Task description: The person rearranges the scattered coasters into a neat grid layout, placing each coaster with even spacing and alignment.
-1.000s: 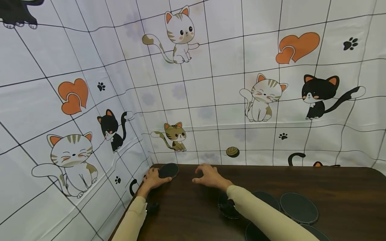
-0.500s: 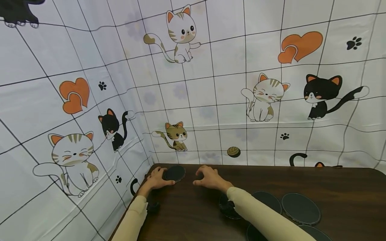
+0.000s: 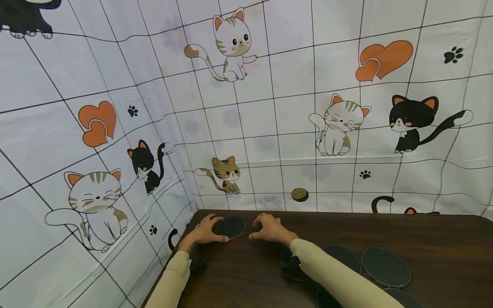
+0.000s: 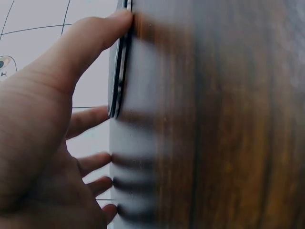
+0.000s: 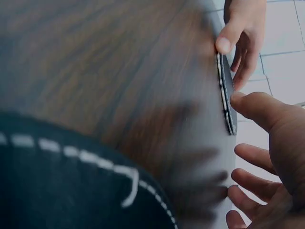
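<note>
Near the table's back left corner, my left hand (image 3: pixel 203 231) grips a round, dark coaster (image 3: pixel 233 227) by its left rim, thumb on the near side and fingers on the far side. In the left wrist view, the thumb and index finger meet the edge of the coaster (image 4: pixel 119 71), which looks layered and lies flat on the table. My right hand (image 3: pixel 271 229) rests just to the right, thumb and fingers parted and relaxed, holding nothing. From the right wrist, its thumb overlaps the coaster (image 5: pixel 225 90), with the other fingers spread along the tabletop.
Several more dark round coasters (image 3: pixel 386 267) lie on the brown wooden table (image 3: pixel 443 239) at the right, some under the right forearm. One with white stitching (image 5: pixel 71 181) is close to the right wrist. A cat-print cloth (image 3: pixel 269 107) hangs behind and at left.
The left hand has moved the coaster rightward and slightly nearer, away from the corner and closer to the right hand. The right hand has stayed almost still.
</note>
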`<state>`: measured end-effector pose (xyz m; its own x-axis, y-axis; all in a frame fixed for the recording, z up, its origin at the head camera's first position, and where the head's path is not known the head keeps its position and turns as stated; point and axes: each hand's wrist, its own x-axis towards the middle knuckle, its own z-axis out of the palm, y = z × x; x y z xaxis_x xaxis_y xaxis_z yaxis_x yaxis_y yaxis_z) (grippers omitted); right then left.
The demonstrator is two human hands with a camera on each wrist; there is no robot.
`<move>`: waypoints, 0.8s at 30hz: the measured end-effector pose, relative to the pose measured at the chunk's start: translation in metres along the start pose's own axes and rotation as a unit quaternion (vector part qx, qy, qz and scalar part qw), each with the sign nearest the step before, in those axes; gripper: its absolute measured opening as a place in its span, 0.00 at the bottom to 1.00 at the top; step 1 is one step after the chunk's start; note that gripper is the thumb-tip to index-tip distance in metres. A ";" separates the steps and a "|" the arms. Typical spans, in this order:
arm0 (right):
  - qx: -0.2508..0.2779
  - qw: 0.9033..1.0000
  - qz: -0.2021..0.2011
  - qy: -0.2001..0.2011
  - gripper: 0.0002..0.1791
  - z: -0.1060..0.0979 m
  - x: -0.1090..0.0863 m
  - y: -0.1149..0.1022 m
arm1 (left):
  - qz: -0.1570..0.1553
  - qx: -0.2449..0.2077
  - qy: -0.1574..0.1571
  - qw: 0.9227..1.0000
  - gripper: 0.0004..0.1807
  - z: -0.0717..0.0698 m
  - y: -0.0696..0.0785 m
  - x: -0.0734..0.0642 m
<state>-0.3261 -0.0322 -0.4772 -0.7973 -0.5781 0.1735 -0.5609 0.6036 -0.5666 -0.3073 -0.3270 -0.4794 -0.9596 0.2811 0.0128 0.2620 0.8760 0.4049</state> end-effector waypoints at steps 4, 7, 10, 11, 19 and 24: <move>-0.021 1.000 0.007 0.003 0.28 -0.001 0.002 0.005 | 0.042 -0.012 -0.007 0.999 0.47 0.002 0.002 0.002; -0.036 0.999 0.007 -0.010 0.34 -0.003 0.003 0.005 | 0.055 -0.021 -0.015 0.998 0.47 0.002 0.005 0.002; -0.048 0.998 0.005 -0.030 0.41 -0.004 0.005 0.003 | 0.057 -0.024 -0.021 0.998 0.48 0.001 0.007 0.001; -0.051 0.998 0.005 -0.035 0.42 -0.004 0.005 0.001 | 0.057 -0.022 -0.027 0.998 0.48 0.001 0.007 0.001; -0.060 0.998 0.002 -0.027 0.43 0.007 0.008 -0.002 | 0.061 -0.012 -0.046 0.997 0.45 0.002 0.003 0.001; -0.068 0.997 0.007 -0.025 0.41 0.009 0.011 -0.004 | 0.064 -0.008 -0.044 0.997 0.45 0.001 0.002 -0.001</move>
<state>-0.3301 -0.0461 -0.4805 -0.7951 -0.5937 0.1235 -0.5773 0.6786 -0.4541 -0.3059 -0.3248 -0.4797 -0.9058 0.4235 -0.0147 0.3787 0.8247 0.4200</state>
